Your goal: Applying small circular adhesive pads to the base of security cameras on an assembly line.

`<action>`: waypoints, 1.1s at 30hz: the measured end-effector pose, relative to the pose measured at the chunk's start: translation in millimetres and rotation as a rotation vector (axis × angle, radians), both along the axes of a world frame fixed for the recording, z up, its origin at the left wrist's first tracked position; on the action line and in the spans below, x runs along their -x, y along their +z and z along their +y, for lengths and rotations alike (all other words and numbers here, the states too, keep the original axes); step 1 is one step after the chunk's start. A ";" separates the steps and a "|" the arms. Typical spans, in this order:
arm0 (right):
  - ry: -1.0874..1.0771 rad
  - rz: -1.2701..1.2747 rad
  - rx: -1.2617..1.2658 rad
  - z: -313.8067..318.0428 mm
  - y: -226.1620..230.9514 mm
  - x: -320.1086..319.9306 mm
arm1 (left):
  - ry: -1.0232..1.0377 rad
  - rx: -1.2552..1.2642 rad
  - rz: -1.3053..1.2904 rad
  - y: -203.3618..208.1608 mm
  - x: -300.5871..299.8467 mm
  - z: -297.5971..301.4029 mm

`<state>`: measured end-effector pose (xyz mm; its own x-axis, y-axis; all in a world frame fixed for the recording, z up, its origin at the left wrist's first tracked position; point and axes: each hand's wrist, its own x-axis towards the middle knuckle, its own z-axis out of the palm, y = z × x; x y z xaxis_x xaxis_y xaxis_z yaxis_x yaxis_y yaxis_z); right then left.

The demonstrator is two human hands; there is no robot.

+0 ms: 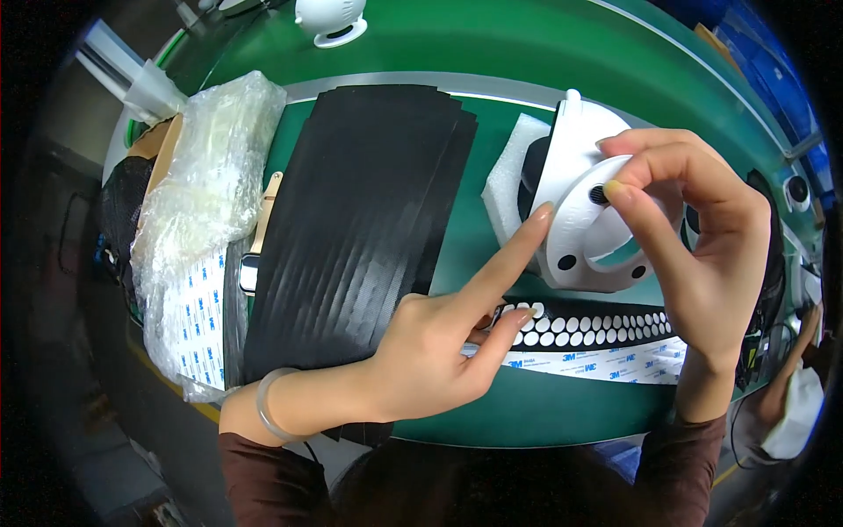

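Observation:
A white rounded device with a ring-shaped base (575,220) leans on the table, its ring toward me. Several small black round pads (567,262) dot the ring's face. My right hand (694,202) is closed on the ring's upper edge, the thumb by one black pad and the fingers behind. My left hand (448,347) has its index finger stretched out to touch the ring's left side. Its thumb lies over a black strip of white round stickers (597,330), with the other fingers partly hidden. White foam (518,167) sits behind the device.
Black sheets (360,220) lie stacked left of centre. Beyond them is a clear plastic bag (211,167) beside white printed backing sheets (204,321). Another white device (331,18) stands at the back. At the far right, another person's arm (797,360) shows.

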<state>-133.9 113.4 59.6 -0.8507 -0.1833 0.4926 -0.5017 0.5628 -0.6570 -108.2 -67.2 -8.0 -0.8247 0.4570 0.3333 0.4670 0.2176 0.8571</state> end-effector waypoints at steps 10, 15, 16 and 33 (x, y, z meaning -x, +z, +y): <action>-0.014 0.009 -0.070 -0.6 1.3 -1.5 | -0.004 -0.028 0.042 -3.6 0.8 0.0; -0.008 0.023 -0.073 -1.2 -1.4 -0.7 | -0.008 -0.020 0.039 -3.7 1.2 -0.8; -0.020 0.037 -0.074 -1.7 -2.3 -0.8 | -0.008 -0.030 0.041 -4.0 1.1 -0.5; 0.067 0.201 -0.444 17.0 27.2 -43.0 | 0.011 -0.005 -0.042 6.8 -6.2 5.2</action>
